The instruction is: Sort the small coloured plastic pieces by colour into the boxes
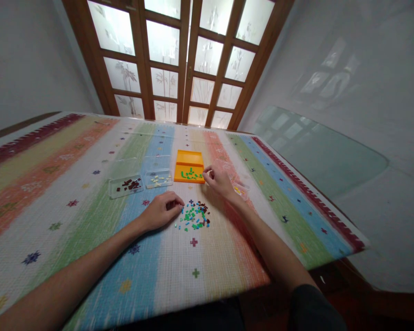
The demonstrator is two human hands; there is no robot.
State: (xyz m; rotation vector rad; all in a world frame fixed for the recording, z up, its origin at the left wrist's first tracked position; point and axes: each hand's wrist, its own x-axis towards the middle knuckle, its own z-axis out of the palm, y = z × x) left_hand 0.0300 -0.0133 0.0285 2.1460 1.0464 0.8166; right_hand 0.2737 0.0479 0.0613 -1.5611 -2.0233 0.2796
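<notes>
We face brown wooden doors (181, 78) with bright frosted-glass panes (164, 43). Pale smooth walls (376, 92) flank our multicoloured, stripe-clothed table (296, 193).

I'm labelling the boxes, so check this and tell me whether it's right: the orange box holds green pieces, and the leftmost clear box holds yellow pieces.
Not quite: the leftmost clear box holds dark brown pieces, not yellow, as the head view shows. The orange box does hold green pieces.

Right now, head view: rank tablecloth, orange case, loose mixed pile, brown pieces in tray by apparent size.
1. Tablecloth
2. Orange case and loose mixed pile: too alike, pile nearer; unranked
3. Brown pieces
</notes>
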